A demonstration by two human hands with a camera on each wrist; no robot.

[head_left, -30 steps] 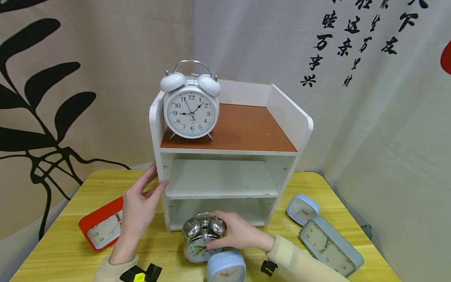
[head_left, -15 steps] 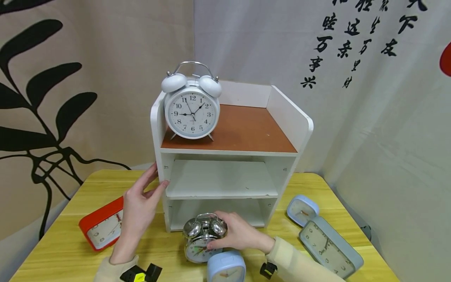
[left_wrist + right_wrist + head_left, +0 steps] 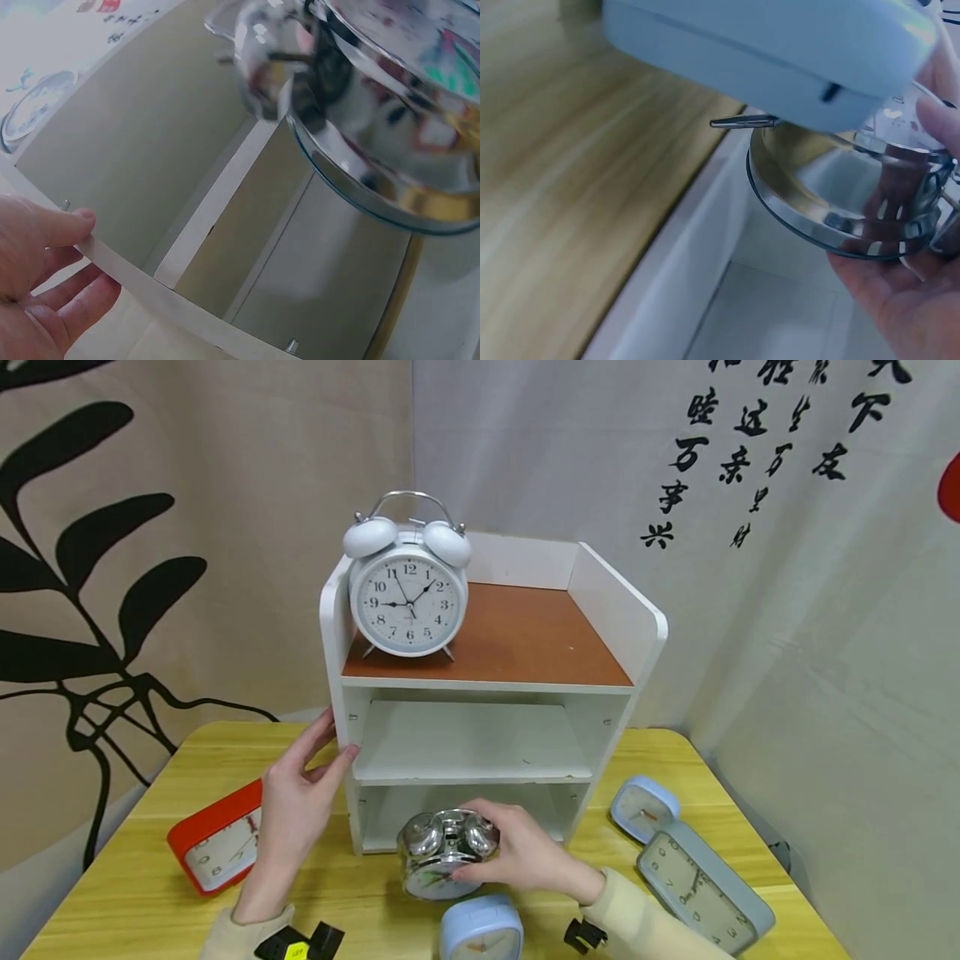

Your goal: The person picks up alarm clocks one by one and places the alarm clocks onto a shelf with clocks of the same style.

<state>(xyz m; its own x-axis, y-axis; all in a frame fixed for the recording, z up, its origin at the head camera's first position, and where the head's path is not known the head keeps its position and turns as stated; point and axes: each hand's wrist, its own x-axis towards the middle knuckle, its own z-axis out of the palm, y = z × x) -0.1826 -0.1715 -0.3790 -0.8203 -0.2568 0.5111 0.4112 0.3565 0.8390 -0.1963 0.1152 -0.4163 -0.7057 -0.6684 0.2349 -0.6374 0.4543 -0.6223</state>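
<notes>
A silver twin-bell alarm clock (image 3: 422, 837) is in my right hand (image 3: 528, 852), thumb across its face side and fingers behind. It leans back in front of the lowest opening of a white shelf unit (image 3: 480, 739). In the right wrist view its shiny casing (image 3: 840, 187) and one foot (image 3: 742, 121) show, partly covered by a light blue clock (image 3: 765, 52). My left hand (image 3: 296, 802) holds the unit's left side panel. In the left wrist view the thumb (image 3: 71, 225) lies on the panel's front edge, with the fingers around the outside.
A white twin-bell clock (image 3: 408, 602) stands on the brown top shelf. The small light blue clock (image 3: 482, 931) sits in front, close to my right hand. A red clock (image 3: 217, 835) is at left; another blue clock (image 3: 645, 807) and a grey-blue clock (image 3: 701, 885) are at right.
My right hand has shifted slightly right and away from me, tipping the silver clock back so more of its top shows. The left hand has stayed on the shelf unit.
</notes>
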